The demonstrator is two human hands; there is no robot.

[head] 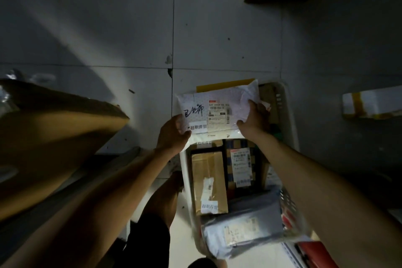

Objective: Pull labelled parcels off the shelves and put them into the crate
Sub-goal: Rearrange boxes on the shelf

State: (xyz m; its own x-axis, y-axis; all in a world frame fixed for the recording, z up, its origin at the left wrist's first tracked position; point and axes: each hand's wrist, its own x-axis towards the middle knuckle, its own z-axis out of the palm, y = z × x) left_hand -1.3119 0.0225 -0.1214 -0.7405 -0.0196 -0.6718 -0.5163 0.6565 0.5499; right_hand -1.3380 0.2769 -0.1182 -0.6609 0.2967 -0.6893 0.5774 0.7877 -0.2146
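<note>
Both arms stretched forward and down, left hand (171,135) and right hand (253,119) each gripping, fingers curled.

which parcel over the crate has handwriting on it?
The white plastic mailer held by both hands, left hand and right hand: black handwritten marks beside its printed label. The brown cardboard box and grey poly bag show only labels.

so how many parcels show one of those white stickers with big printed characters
3 clearly. One on the white parcel held by both hands, near the left hand; one on the brown parcel in the crate; one on the checked parcel beside it. More may be hidden.
</note>
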